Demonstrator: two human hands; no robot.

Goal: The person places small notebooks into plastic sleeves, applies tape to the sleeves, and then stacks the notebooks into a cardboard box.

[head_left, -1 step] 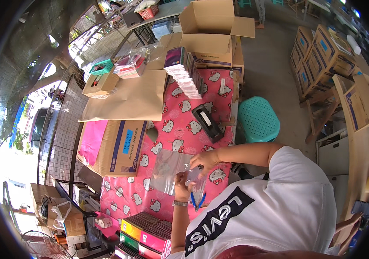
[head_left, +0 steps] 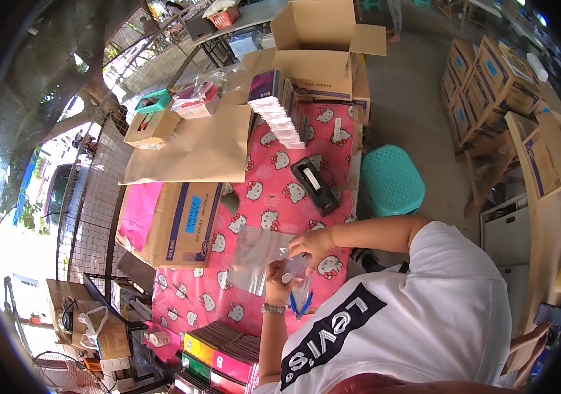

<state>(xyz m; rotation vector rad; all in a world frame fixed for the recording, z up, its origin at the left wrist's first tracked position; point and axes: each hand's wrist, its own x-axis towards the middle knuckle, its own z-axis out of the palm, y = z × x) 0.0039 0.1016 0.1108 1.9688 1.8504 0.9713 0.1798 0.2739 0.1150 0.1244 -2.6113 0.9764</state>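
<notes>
My left hand (head_left: 278, 281), with a bracelet or watch at the wrist, is closed on the near part of a clear plastic bag (head_left: 252, 258). Just above it, the bent fingers of my right hand (head_left: 313, 245) pinch the bag's plastic, and the two hands almost meet. Part of the bag lies flat on the pink patterned tablecloth (head_left: 220, 282), left of my hands. Blue-handled pliers (head_left: 301, 305) rest close below my left hand. Exactly what the fingertips pinch is partly hidden.
A black tape dispenser (head_left: 315, 186) and a tall stack of booklets (head_left: 280, 115) stand farther back. Cardboard boxes (head_left: 178, 226) are at the left. Spiral notebooks (head_left: 228, 354) are piled at the near edge. A teal stool (head_left: 392, 180) stands right of the table.
My fingers have shifted slightly on the plastic bag. The whole view has moved very little, and both hands stay at the same spot.
</notes>
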